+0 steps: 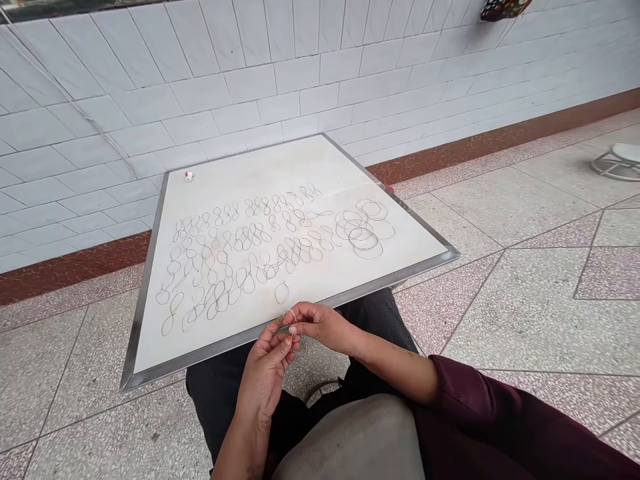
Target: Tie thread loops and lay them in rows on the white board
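Observation:
Both hands meet just off the table's near edge, above my lap. My left hand pinches a thin wire loop from below. From the right, my right hand closes thumb and fingers on the same wire, touching the left fingertips. The lower part of the wire is mostly hidden by the fingers. Beyond them, a single small wire ring lies on the white table. Several rows of thin wires twisted into figure-eight shapes cover the table's middle and left. Larger round wire rings overlap in a pile at the right.
A small red and white object sits at the table's far left corner. The metal table edge runs just in front of my hands. A tiled wall stands behind, and a round white stool is far right.

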Demonstrator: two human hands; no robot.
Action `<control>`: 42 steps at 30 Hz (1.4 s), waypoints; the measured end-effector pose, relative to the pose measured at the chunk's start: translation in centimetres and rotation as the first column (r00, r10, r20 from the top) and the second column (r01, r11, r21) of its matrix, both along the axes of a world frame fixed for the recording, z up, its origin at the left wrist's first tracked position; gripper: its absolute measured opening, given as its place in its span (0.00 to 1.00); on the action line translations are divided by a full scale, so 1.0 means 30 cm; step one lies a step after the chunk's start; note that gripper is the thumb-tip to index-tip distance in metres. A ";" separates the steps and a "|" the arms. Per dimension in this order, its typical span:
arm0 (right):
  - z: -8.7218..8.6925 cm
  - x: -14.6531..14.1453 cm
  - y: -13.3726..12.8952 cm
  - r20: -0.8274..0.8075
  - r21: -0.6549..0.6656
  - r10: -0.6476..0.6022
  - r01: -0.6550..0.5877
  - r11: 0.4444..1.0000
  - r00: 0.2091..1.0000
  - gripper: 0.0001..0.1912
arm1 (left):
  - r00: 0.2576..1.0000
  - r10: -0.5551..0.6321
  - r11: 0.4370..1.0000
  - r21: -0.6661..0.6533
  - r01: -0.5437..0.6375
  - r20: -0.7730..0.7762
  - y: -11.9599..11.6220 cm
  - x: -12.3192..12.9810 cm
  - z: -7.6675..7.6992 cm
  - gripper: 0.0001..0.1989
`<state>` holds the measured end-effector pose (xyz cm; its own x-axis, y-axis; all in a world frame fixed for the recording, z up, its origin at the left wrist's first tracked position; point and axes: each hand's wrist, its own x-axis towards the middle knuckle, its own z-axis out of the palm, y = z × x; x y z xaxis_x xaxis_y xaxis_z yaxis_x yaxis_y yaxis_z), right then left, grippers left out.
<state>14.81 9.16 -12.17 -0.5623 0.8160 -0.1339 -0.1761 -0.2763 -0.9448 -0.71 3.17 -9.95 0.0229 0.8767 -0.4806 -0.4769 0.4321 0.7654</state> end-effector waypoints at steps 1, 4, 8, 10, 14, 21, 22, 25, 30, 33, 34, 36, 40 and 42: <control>0.001 -0.001 0.000 0.006 0.000 0.000 0.000 1.000 1.000 0.15 | 1.000 0.003 1.000 0.000 -0.003 0.006 0.000 0.002 0.000 0.25; 0.001 -0.004 -0.002 0.014 -0.004 0.008 -0.008 1.000 1.000 0.15 | 1.000 0.018 1.000 0.019 -0.018 -0.004 0.001 0.010 -0.002 0.26; 0.002 -0.008 -0.007 0.002 0.015 -0.007 0.007 1.000 1.000 0.14 | 0.997 0.048 0.997 0.062 -0.044 -0.066 -0.001 0.018 -0.006 0.29; 0.002 -0.009 -0.010 0.008 0.030 -0.027 0.027 0.999 1.000 0.13 | 0.992 0.063 0.996 0.075 -0.055 -0.110 -0.004 0.018 -0.005 0.30; 0.001 -0.015 -0.015 0.065 0.072 -0.086 0.082 0.994 0.994 0.12 | 0.981 0.069 0.993 0.104 -0.050 -0.180 -0.011 0.016 0.000 0.32; -0.001 -0.027 -0.036 0.090 0.165 -0.221 0.204 0.965 0.971 0.12 | 0.977 0.156 0.984 0.106 -0.142 -0.142 -0.018 0.024 -0.011 0.29; -0.001 -0.025 -0.040 0.112 0.222 -0.231 0.202 0.954 0.966 0.11 | 0.977 0.169 0.982 0.106 -0.155 -0.128 -0.017 0.023 -0.012 0.29; -0.004 -0.015 -0.054 0.177 0.374 -0.255 0.175 0.911 0.951 0.07 | 0.972 0.210 0.974 0.108 -0.199 -0.105 -0.015 0.014 -0.013 0.30; -0.018 -0.015 -0.066 0.168 0.399 -0.265 0.181 0.899 0.949 0.08 | 0.956 0.255 0.962 0.135 -0.236 -0.145 -0.016 0.005 -0.005 0.33; -0.024 -0.027 -0.068 0.117 0.346 -0.249 0.195 0.918 0.961 0.08 | 0.949 0.268 0.958 0.149 -0.245 -0.164 -0.018 0.008 -0.001 0.33; -0.025 -0.030 -0.068 0.104 0.327 -0.239 0.193 0.925 0.965 0.09 | 0.949 0.269 0.958 0.149 -0.246 -0.165 -0.019 0.009 0.000 0.33; -0.022 -0.034 -0.069 0.095 0.303 -0.225 0.187 0.934 0.970 0.09 | 0.949 0.272 0.957 0.148 -0.249 -0.161 -0.019 0.011 0.000 0.33; -0.008 -0.031 -0.072 0.135 0.316 -0.230 0.178 0.932 0.964 0.08 | 0.949 0.282 0.956 0.127 -0.265 -0.140 -0.020 0.011 -0.001 0.33; -0.003 -0.029 -0.074 0.163 0.334 -0.236 0.171 0.927 0.958 0.08 | 0.950 0.283 0.957 0.112 -0.269 -0.135 -0.021 0.011 -0.001 0.34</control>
